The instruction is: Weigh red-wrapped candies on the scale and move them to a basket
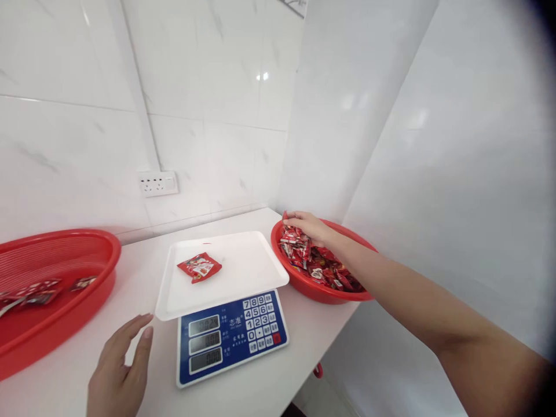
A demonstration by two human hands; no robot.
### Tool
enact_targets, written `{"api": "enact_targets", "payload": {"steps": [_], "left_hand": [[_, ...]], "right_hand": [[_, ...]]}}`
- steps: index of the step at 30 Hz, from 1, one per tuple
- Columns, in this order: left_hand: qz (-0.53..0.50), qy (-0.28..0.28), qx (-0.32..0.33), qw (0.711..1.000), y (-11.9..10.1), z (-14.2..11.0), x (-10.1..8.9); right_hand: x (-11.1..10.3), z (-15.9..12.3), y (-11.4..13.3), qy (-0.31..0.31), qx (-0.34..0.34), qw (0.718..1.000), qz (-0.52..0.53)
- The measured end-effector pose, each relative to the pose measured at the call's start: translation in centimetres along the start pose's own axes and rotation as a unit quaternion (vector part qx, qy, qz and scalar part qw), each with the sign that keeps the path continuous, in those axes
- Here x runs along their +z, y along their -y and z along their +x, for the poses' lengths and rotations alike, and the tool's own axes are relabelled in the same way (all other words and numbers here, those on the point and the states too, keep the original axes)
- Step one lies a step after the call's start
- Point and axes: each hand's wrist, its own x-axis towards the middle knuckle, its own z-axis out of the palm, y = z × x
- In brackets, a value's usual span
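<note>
My right hand (310,226) is over the near-left part of the right red basin (299,282), its fingers closed on a small red snack packet (285,215) that shows at the fingertips. Beneath it, many red packets (321,272) lie heaped in that basin. One red snack packet (200,267) rests flat on the white pan (243,255) of the digital scale (232,339). My left hand (119,368) is beside the scale's lower left, thumb and fingers apart, holding nothing.
Another red basin (98,243) stands at the left with a few packets (43,292) inside. The white table (139,260) meets a tiled wall with a power socket (158,183). A smooth wall panel (456,174) rises on the right.
</note>
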Motion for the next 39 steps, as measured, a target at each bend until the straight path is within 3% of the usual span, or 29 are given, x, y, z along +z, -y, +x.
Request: {"api": "enact_targets", "payload": {"steps": [7,11,26,31,36,39], "left_hand": [[-0.008,-0.005,-0.013,1.000,-1.4,0.2,-1.0],[-0.020,0.009,-0.026,0.999,-1.4,0.0,-1.0],[-0.030,0.014,-0.010,0.999,-1.3,-0.1,-0.9],[-0.036,0.013,-0.011,0.999,-1.4,0.0,-0.9],[-0.040,0.017,-0.001,0.999,-1.6,-0.2,-0.9],[-0.046,0.017,-0.004,0.999,-1.7,-0.3,-0.9]], "right_hand": [[9.3,1.4,4.7,0.121,-0.032,0.992,0.030],[11.6,1.1,5.4,0.162,-0.025,0.986,-0.022],[10.9,0.3,5.2,0.186,-0.088,0.968,-0.140],[10.1,-0.8,5.6,0.164,-0.115,0.948,-0.248],[9.3,-2.0,3.4,0.194,-0.087,0.924,-0.317],[8.5,-1.4,4.0,0.183,-0.086,0.916,-0.347]]}}
